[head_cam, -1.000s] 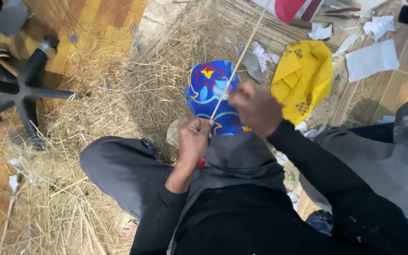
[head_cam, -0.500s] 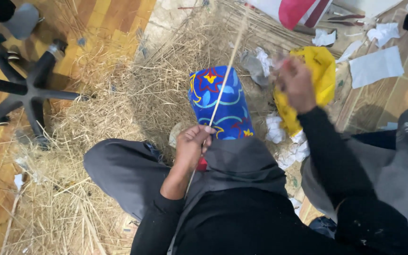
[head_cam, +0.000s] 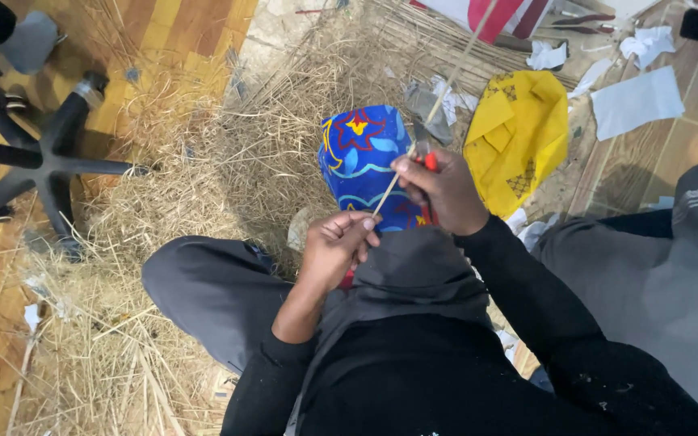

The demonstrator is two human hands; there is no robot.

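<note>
You are pinching the near end of a long thin bamboo stick between the fingertips of your left hand, fingers curled closed around it just above your lap. The stick is running from that hand toward one o'clock, passing over the blue patterned cloth and on to the top edge of the view. Your right hand, at about two o'clock from the left and near it, is clenching a small knife with a red handle; the grey blade is pointing up toward twelve o'clock and is lying against the stick, though you cannot tell whether the edge is biting into it.

The blue cloth, printed with red and yellow star shapes, is lying directly beyond your hands on a wide bed of dry straw. At three o'clock from it, a yellow patterned cloth is sitting just beside it. Scraps of white paper are scattered farther toward two o'clock on the wooden floor. At nine o'clock, well apart, the black star base of an office chair is standing at the straw's edge.
</note>
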